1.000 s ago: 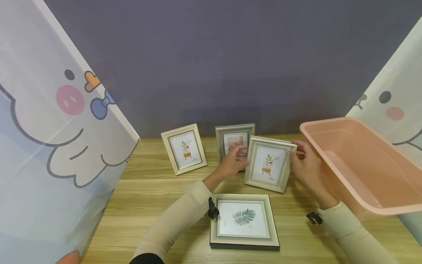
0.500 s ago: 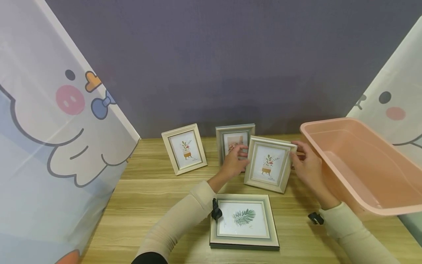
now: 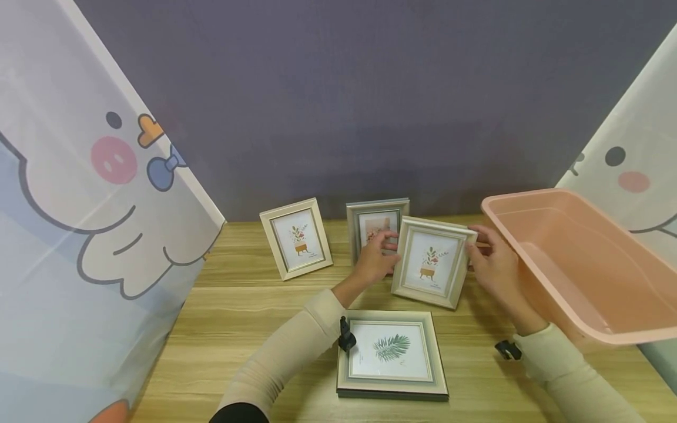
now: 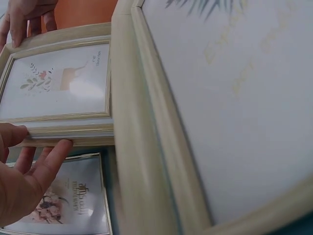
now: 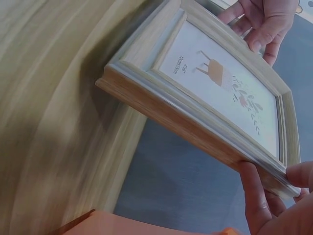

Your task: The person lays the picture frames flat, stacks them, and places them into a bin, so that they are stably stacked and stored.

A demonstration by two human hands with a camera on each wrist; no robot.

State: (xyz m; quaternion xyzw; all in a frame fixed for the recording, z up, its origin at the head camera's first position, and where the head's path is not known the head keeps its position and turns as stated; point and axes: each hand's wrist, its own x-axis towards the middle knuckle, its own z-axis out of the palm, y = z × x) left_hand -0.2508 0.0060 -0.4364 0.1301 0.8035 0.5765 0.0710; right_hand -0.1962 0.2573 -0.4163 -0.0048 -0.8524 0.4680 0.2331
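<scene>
A cream picture frame [image 3: 431, 261] with a potted-plant print stands leaning back on the wooden table. My right hand [image 3: 494, 261] grips its upper right edge, thumb in front and fingers behind, as the right wrist view shows too. At the opposite side edge, my left hand [image 3: 372, 258] pinches the frame between thumb and fingers, seen close in the left wrist view. Partly hidden behind that hand is a grey-green picture frame [image 3: 351, 232] with a pink floral print. A larger picture frame [image 3: 391, 352] with a green leaf print lies flat below my left wrist.
Further left stands another cream picture frame [image 3: 296, 238] with a similar plant print. A pink plastic tub [image 3: 529, 258] is close beside my right hand. A dark panel [image 3: 338, 117] rises behind the table [image 3: 227, 305], with cartoon-printed sheets at both sides.
My left forearm has shifted slightly right and the left hand sits a little closer against the frame's side. The picture frames and right hand stay almost where they were.
</scene>
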